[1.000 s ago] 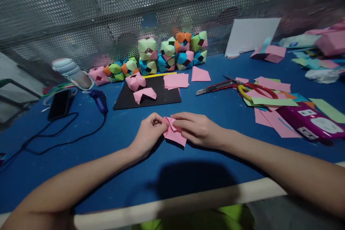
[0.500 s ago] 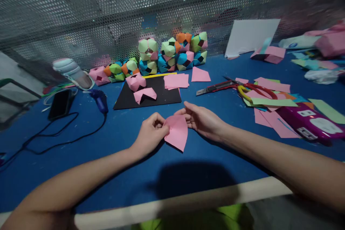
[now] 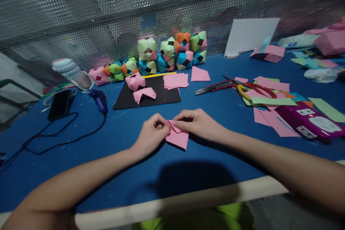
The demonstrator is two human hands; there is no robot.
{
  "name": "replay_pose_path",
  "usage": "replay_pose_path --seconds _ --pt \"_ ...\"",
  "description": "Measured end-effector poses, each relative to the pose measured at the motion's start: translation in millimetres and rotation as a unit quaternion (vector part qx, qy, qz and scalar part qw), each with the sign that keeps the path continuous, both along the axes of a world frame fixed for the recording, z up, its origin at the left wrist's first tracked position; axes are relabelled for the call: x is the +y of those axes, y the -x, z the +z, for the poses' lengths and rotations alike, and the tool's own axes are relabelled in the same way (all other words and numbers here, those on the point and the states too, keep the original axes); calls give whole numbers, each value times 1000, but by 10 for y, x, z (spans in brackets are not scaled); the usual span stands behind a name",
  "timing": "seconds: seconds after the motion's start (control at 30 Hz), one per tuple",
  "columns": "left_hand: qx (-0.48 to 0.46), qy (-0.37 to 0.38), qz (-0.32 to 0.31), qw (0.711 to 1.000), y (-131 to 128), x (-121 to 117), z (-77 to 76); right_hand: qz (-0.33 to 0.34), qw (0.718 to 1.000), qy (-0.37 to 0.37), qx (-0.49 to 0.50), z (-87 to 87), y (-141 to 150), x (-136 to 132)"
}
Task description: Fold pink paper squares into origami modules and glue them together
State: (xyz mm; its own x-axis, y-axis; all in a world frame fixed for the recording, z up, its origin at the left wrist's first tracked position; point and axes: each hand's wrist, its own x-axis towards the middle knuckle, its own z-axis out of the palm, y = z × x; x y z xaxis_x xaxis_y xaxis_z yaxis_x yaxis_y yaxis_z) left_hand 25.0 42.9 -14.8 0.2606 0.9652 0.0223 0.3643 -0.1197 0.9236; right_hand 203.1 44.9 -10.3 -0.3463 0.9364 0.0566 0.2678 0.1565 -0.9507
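A pink square of paper is held just above the blue table between my two hands, its upper edge folded over. My left hand pinches its left side between thumb and fingers. At the top edge, my right hand grips the folded flap, thumb toward me. Beyond them, a folded pink paper piece and a pink origami ball lie on a black board. A stack of pink paper squares rests partly on that board.
Several multicoloured origami balls are stacked against the perforated metal panel. To the right are a box cutter, scissors, paper scraps and a purple power strip. Leftward lie a phone, a blue glue gun, cords and a bottle.
My right hand has gone from loosely open beside the paper to pinching its top edge. The paper's upper part is now folded over. My left hand has kept its hold.
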Motion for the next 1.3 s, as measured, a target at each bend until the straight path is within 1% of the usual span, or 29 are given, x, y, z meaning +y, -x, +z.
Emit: replay_pose_path --seconds 0.13,0.3,0.6,0.83,1.0,1.3 --pt "-9 3 -4 1000 1 7 -19 -11 1000 -16 -2 -8 14 -11" --pt "-14 7 -6 1000 1 16 -34 -25 1000 -5 7 -29 26 -21" --pt "-14 15 -10 1000 -10 10 -8 -30 999 13 25 -44 29 -8" --pt "-14 9 -15 1000 2 21 -42 -29 999 14 40 -75 8 -2" --pt "-11 16 -16 1000 -6 21 -29 -30 998 10 51 -101 8 -1" --pt "-20 15 -30 999 -10 19 -19 -43 997 23 54 -82 36 -24"
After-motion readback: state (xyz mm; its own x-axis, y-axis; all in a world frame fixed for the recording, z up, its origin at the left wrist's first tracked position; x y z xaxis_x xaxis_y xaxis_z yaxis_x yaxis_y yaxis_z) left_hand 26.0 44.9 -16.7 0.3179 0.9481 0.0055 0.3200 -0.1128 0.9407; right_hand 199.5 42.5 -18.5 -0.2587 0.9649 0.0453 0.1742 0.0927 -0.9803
